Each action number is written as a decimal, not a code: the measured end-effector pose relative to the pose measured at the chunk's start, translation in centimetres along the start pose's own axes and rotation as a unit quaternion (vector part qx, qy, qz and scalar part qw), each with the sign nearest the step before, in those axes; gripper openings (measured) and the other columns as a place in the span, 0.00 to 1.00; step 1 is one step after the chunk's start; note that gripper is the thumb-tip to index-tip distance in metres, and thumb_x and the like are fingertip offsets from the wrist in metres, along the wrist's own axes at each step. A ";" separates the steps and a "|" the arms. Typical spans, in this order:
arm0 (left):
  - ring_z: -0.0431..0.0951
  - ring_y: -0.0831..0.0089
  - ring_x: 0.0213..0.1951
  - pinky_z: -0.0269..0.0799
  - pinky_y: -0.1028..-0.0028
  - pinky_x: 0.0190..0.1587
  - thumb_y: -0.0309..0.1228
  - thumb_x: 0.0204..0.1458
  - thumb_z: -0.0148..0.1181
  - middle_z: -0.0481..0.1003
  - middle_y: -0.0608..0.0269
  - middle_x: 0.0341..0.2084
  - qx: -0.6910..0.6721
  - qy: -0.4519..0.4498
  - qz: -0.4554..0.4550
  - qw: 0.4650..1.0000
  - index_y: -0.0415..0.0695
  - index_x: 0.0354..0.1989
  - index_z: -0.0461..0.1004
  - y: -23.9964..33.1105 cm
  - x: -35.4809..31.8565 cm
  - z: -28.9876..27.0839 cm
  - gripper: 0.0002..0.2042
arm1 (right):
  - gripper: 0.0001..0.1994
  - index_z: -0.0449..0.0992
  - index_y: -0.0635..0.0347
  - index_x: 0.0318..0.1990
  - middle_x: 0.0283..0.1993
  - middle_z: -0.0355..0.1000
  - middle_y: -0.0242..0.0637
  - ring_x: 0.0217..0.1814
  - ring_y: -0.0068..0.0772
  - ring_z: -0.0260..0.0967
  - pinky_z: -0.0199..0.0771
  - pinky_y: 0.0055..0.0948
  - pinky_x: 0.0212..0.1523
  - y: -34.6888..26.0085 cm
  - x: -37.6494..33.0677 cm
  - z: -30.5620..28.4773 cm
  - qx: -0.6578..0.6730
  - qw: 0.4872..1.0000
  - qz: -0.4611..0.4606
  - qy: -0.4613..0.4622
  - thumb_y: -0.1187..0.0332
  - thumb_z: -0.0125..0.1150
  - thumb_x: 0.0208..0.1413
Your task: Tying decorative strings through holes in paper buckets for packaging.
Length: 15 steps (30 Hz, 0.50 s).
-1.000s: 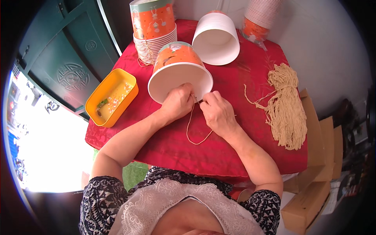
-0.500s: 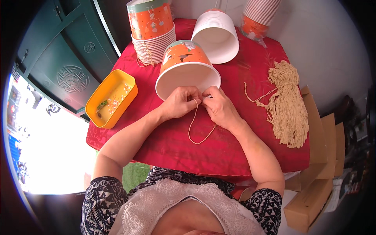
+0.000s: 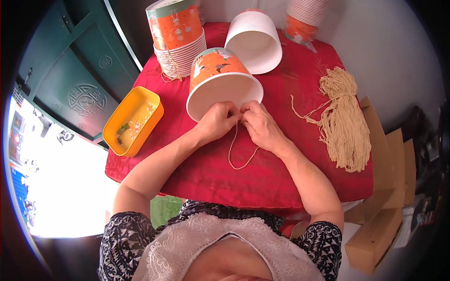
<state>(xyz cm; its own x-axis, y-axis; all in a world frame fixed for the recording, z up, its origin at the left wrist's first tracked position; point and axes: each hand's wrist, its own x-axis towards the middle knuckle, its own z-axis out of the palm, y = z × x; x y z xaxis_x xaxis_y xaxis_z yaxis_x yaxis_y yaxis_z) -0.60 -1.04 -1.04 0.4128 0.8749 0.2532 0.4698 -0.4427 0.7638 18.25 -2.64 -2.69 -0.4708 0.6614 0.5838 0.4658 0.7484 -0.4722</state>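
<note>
An orange paper bucket (image 3: 220, 66) with a white rim and printed figures lies on its side, its white inside facing me. At the near edge of its rim, my left hand (image 3: 216, 122) and my right hand (image 3: 263, 126) meet with fingertips pinched together. Both are closed on a thin beige string (image 3: 230, 153), which hangs below them in a loop over the red cloth. Whether the string passes through the rim is hidden by my fingers. To the right lies a thick bundle of the same string (image 3: 348, 124), with a few loose strands trailing left.
The table wears a red cloth (image 3: 201, 180). At left stands a yellow tray (image 3: 108, 136) holding small pale bits and a green item. Behind are a tall bucket stack (image 3: 180, 58), a tipped white-sided stack (image 3: 255, 44) and another stack (image 3: 307, 18). Cardboard (image 3: 375, 234) lies right of the table.
The whole view has shifted slightly. My hands stay together at the bucket's rim, and the string loop under them hangs a little narrower.
</note>
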 end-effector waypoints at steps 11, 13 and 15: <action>0.78 0.50 0.34 0.74 0.59 0.37 0.19 0.46 0.60 0.75 0.49 0.32 0.117 0.028 0.120 0.985 0.38 0.33 0.71 -0.3 -1.2 1.4 0.07 | 0.03 0.74 0.74 0.31 0.57 0.67 0.51 0.58 0.55 0.65 0.72 0.42 0.55 0.1 -0.2 0.0 0.023 0.999 0.025 0.012 0.84 0.57 0.47; 0.77 0.45 0.32 0.75 0.56 0.35 0.20 0.47 0.56 0.74 0.43 0.32 0.160 0.041 0.130 0.978 0.35 0.33 0.69 -0.5 -1.1 1.8 0.05 | 0.03 0.74 0.74 0.30 0.57 0.68 0.51 0.58 0.55 0.65 0.71 0.42 0.55 0.1 -0.1 0.0 0.027 0.999 0.029 0.013 0.84 0.57 0.47; 0.77 0.45 0.32 0.75 0.55 0.34 0.21 0.48 0.56 0.73 0.43 0.31 0.181 0.035 0.131 0.974 0.35 0.32 0.69 -0.4 -1.1 1.9 0.05 | 0.02 0.74 0.74 0.30 0.56 0.68 0.51 0.58 0.55 0.66 0.71 0.42 0.56 0.0 -0.1 0.0 0.031 0.999 0.033 0.014 0.84 0.57 0.47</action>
<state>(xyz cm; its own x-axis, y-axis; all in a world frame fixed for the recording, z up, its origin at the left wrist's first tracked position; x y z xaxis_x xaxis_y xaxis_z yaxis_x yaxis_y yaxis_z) 0.28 -2.20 -2.77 0.5078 0.7277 0.4610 0.6040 -0.6823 0.4118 18.31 -2.70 -2.75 -0.4198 0.7079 0.5680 0.4468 0.7059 -0.5496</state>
